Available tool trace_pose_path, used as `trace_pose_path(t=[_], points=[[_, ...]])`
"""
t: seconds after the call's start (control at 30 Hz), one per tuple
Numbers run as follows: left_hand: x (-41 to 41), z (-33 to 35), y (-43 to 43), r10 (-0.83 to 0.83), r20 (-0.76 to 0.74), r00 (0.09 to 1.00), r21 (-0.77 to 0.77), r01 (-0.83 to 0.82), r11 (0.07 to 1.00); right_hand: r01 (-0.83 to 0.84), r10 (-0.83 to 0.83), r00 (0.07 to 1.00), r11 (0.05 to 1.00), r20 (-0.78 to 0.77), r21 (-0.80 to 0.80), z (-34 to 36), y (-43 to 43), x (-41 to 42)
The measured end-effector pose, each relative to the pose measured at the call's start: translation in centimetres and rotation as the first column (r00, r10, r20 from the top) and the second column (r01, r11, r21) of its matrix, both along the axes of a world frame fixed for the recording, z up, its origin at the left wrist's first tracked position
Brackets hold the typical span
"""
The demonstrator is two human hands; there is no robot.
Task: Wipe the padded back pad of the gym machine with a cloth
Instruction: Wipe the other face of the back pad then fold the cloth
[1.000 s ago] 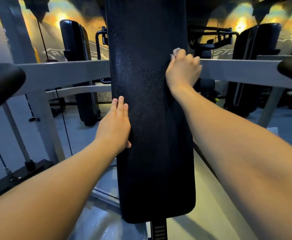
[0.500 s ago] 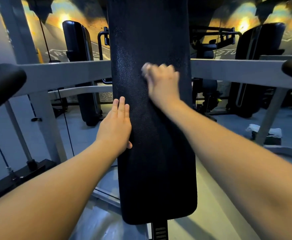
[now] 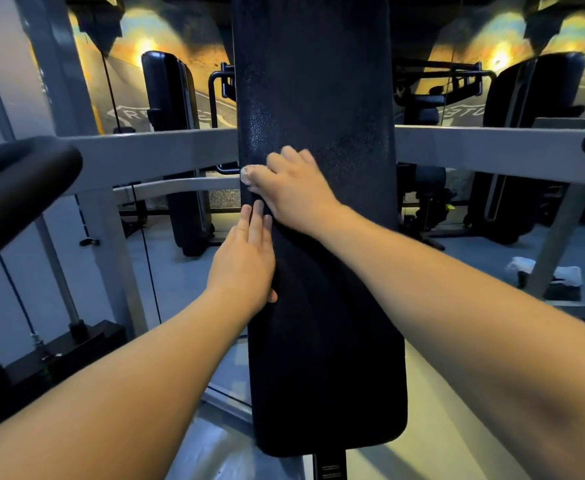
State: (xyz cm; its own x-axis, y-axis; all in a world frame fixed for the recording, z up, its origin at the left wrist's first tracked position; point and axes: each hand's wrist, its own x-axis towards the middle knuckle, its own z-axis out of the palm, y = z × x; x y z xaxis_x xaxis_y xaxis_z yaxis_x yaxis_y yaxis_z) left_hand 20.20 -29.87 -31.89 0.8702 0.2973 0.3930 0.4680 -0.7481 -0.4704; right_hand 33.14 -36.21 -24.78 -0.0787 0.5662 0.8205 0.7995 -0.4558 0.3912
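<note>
Back pad (image 3: 329, 341): tall, black and upright, set in front of a grey crossbar (image 3: 145, 150).
Cloth (image 3: 246, 174): a small pale wad at the pad's left edge, mostly hidden under fingers.
Right hand (image 3: 294, 188): fingers curled over the cloth, pressing it against the pad.
Left hand (image 3: 246, 261): fingers straight and together, flat along the pad's left edge just below the right hand, thumb on the front face.

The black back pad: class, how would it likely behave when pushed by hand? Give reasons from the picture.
The back pad likely stays put: it seems fixed in front of the grey crossbar, on a post below. Its grained surface probably grips rather than slips. Being padded, it may dent where the right hand presses the cloth.
</note>
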Motion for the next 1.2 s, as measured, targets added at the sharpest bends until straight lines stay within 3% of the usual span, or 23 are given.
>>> trace_pose_path(t=[0.07, 0.13, 0.2, 0.27, 0.33, 0.4, 0.43, 0.53, 0.6, 0.67, 0.73, 0.8, 0.87, 0.9, 0.93, 1.07, 1.13, 1.2], points=[[0.2, -0.2, 0.3, -0.008, -0.004, 1.0, 0.0, 0.008, 1.0, 0.049, -0.052, 0.997, 0.997, 0.063, 0.054, 3.1, 0.1, 1.3], [0.2, -0.2, 0.4, -0.023, 0.018, 1.0, -0.045, 0.023, 0.999, 0.199, -0.169, 0.975, 0.952, -0.144, 0.232, 6.2, 0.6, 2.1], [0.2, -0.3, 0.5, -0.034, 0.031, 0.999, -0.061, 0.036, 0.997, 0.225, -0.143, 0.955, 0.92, -0.259, 0.322, 6.5, 1.8, 1.9], [0.4, -0.4, 0.6, -0.016, 0.024, 1.0, -0.055, 0.018, 0.998, 0.079, -0.024, 0.98, 0.957, -0.198, 0.279, 4.8, 2.5, 0.4], [0.5, -0.4, 0.6, 0.003, 0.01, 1.0, -0.042, -0.003, 0.999, -0.105, 0.114, 0.988, 0.991, -0.107, 0.084, 1.9, 2.2, -0.3], [0.5, -0.3, 0.5, 0.005, 0.004, 1.0, -0.057, -0.004, 0.998, -0.134, 0.136, 0.991, 0.987, 0.015, -0.085, 0.8, 0.8, 0.3], [0.4, -0.2, 0.5, -0.002, 0.009, 1.0, -0.059, 0.002, 0.998, -0.111, 0.117, 0.991, 0.989, 0.06, -0.094, 1.3, 0.0, 0.8], [0.3, -0.3, 0.4, -0.017, 0.03, 0.999, -0.061, 0.018, 0.998, 0.034, -0.038, 0.999, 0.988, 0.025, 0.15, 3.1, -2.7, 3.2], [0.3, -0.3, 0.1, -0.017, 0.026, 1.0, -0.055, 0.018, 0.998, 0.208, -0.159, 0.971, 0.929, -0.178, 0.305, 3.5, -4.8, 4.8], [0.3, -0.3, 0.1, -0.02, 0.028, 0.999, -0.075, 0.022, 0.997, 0.296, -0.169, 0.928, 0.877, -0.331, 0.38, 2.0, -5.4, 4.5], [0.2, -0.2, 0.0, -0.027, 0.038, 0.999, -0.092, 0.03, 0.995, 0.239, -0.132, 0.942, 0.91, -0.308, 0.34, -0.8, -5.0, 2.9], [0.1, -0.2, -0.1, -0.024, 0.04, 0.999, -0.099, 0.028, 0.995, 0.086, -0.06, 0.988, 0.98, -0.146, 0.181, -4.1, -5.3, 2.0], [0.1, -0.1, -0.2, -0.017, 0.039, 0.999, -0.082, 0.02, 0.996, 0.094, -0.094, 0.996, 0.995, -0.005, 0.038, -4.5, -7.3, 3.1], [0.1, 0.0, -0.3, -0.015, 0.033, 0.999, -0.075, 0.018, 0.997, 0.138, -0.139, 0.99, 0.989, 0.029, 0.056, -3.9, -8.4, 4.1], [0.1, 0.0, -0.3, -0.014, 0.024, 1.0, -0.072, 0.015, 0.997, 0.19, -0.193, 0.981, 0.975, 0.01, 0.114, -3.2, -9.6, 5.0], [0.1, -0.1, -0.5, -0.002, 0.014, 1.0, -0.056, 0.003, 0.998, 0.396, -0.267, 0.894, 0.848, -0.359, 0.353, -2.7, -11.0, 6.0], [0.0, 0.0, -0.5, -0.006, 0.01, 1.0, -0.058, 0.006, 0.998, 0.333, -0.204, 0.907, 0.883, -0.369, 0.33, -5.0, -9.6, 4.1], [-0.2, 0.2, -0.7, -0.005, 0.013, 1.0, -0.052, 0.005, 0.999, 0.166, -0.132, 0.969, 0.974, -0.206, 0.156, -7.7, -9.4, 3.1]])
